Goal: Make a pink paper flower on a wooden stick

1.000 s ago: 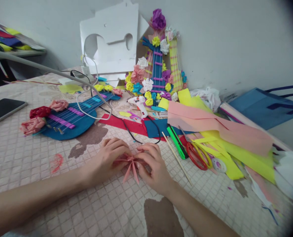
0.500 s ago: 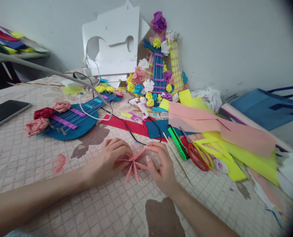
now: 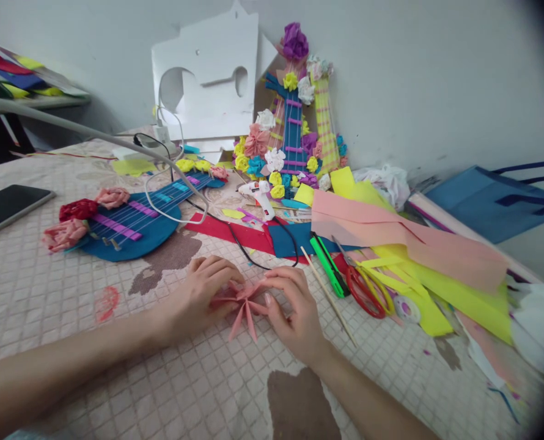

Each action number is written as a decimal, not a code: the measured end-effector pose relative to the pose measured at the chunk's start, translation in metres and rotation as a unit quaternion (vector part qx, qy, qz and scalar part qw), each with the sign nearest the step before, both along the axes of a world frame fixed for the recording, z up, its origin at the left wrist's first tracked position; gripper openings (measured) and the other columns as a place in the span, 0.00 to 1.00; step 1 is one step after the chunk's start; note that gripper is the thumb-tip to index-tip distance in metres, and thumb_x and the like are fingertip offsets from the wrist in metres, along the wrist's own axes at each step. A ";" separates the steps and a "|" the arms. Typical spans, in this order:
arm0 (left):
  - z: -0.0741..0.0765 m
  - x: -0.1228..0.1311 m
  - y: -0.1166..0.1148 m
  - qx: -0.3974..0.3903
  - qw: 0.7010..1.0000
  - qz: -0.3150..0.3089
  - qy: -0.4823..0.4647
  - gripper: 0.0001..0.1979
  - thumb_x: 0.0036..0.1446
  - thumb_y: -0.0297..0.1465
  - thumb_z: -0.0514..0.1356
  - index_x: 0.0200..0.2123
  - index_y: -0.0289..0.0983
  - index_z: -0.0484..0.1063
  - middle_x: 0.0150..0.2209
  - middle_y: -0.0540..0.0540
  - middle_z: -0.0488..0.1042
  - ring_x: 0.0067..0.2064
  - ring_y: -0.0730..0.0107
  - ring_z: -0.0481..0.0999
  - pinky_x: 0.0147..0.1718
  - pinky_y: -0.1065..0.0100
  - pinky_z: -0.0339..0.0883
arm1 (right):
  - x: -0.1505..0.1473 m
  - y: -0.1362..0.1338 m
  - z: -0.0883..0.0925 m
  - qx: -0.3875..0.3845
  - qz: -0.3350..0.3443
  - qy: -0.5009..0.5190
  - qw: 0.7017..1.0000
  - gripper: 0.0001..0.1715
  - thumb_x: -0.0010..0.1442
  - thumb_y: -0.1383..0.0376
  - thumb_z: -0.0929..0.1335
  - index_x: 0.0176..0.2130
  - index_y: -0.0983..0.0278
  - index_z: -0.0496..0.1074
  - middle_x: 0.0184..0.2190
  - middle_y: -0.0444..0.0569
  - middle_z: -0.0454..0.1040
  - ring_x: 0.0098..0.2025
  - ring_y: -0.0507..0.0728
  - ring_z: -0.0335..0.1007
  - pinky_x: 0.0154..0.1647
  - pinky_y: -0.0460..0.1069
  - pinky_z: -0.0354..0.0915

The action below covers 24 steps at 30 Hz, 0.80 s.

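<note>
A pink paper flower (image 3: 244,310) with narrow folded petals lies low over the tablecloth, two of its points facing me. My left hand (image 3: 201,294) pinches its left side, the fingertips partly hidden behind the petals. On the other side, my right hand (image 3: 299,311) has its fingers curled round the right petals, with thumb and index finger close together at their tips. Just right of that hand lie a thin wooden stick (image 3: 330,299) and a green box cutter (image 3: 329,266). A white glue gun (image 3: 261,198) stands beyond both hands.
A blue paper guitar (image 3: 148,235) with paper roses lies at left, beside a phone (image 3: 10,208). Scissors (image 3: 366,290), a tape roll (image 3: 407,309) and pink sheets (image 3: 391,226) lie at right. Decorated guitars (image 3: 293,131) lean at the back. A white cable (image 3: 93,129) crosses the left.
My right hand has shifted slightly left, its fingers closing further in over the flower's right petals. The left hand keeps its hold almost unmoved. The view has shifted a little.
</note>
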<state>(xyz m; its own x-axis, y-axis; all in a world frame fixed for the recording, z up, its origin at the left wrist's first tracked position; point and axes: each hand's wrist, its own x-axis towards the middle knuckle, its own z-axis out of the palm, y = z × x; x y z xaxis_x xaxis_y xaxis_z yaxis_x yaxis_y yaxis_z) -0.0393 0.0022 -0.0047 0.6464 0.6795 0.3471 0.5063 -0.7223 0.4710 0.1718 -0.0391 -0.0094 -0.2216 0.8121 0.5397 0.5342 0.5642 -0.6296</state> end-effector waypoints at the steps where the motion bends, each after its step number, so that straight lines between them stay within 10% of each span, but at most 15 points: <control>1: 0.001 -0.001 0.001 -0.001 1.000 -0.002 0.004 0.06 0.57 0.29 0.60 0.39 0.39 0.67 0.41 0.49 0.72 0.44 0.64 0.68 0.45 0.61 0.55 | 0.000 -0.001 0.000 0.001 0.001 0.002 1.000 0.15 0.58 0.72 0.61 0.44 0.61 0.68 0.43 0.51 0.67 0.49 0.58 0.63 0.50 0.57 0.63; 24: 0.011 -0.015 0.011 0.073 0.997 0.009 0.025 0.05 0.60 0.28 0.54 0.39 0.40 0.67 0.41 0.47 0.71 0.44 0.64 0.67 0.43 0.61 0.54 | 0.002 -0.016 -0.008 -0.070 -0.029 -0.109 0.991 0.07 0.55 0.74 0.64 0.30 0.62 0.63 0.29 0.47 0.66 0.37 0.57 0.60 0.36 0.53 0.59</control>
